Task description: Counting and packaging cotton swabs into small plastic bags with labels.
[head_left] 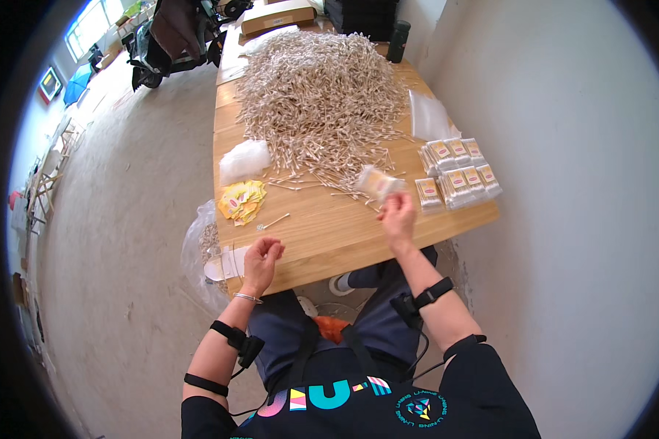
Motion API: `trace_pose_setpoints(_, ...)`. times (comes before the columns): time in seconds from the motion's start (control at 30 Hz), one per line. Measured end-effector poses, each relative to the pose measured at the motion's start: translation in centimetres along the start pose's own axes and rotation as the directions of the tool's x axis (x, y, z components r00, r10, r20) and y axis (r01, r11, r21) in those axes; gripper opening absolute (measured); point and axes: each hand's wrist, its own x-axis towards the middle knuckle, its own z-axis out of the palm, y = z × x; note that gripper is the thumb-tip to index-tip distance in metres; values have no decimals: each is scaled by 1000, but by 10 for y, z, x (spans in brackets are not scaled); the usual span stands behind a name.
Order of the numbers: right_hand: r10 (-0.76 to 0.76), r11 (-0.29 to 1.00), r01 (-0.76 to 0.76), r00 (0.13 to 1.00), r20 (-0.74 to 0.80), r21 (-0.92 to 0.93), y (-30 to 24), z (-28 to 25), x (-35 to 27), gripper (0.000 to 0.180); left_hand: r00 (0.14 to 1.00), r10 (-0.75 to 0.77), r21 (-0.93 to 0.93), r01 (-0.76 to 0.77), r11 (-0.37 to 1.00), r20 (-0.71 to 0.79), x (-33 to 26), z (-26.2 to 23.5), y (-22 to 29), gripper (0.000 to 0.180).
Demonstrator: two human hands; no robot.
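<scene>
My right hand (pixel 397 222) grips one end of a clear packet of cotton swabs (pixel 378 183) with a yellow and white label; the packet is slightly blurred and tilted above the table. Close to the near left corner, my left hand (pixel 262 265) is curled with nothing visible in it, beside a white card (pixel 234 262). A heap of loose cotton swabs (pixel 315 95) covers much of the table's far part. Several filled packets (pixel 465 183) are stacked in rows to the right of my right hand. One loose swab (pixel 276 220) lies farther out than my left hand.
Yellow label cards (pixel 242 201) and clear plastic bags (pixel 244 160) lie along the table's left side. More clear bags (pixel 428 115) rest at the right edge. A dark bottle (pixel 398 42) and a cardboard box (pixel 278 16) stand at the back. A wall (pixel 571 183) runs along the right.
</scene>
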Motion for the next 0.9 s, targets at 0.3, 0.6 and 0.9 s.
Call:
trace_pose_setpoints(0.3, 327, 930, -211, 847, -419, 300, 29, -73, 57, 11, 980, -177, -161, 191, 968, 93, -3, -4, -12, 9)
trace_pose_setpoints(0.6, -284, 667, 45, 938, -198, -744, 9, -41, 27, 23, 982, -158, -97, 168, 981, 103, -5, -7, -13, 7)
trace_pose_setpoints(0.9, -224, 405, 270, 956, 191, -873, 20, -37, 54, 29, 987, -122, -125, 134, 983, 100, -7, -6, -15, 7)
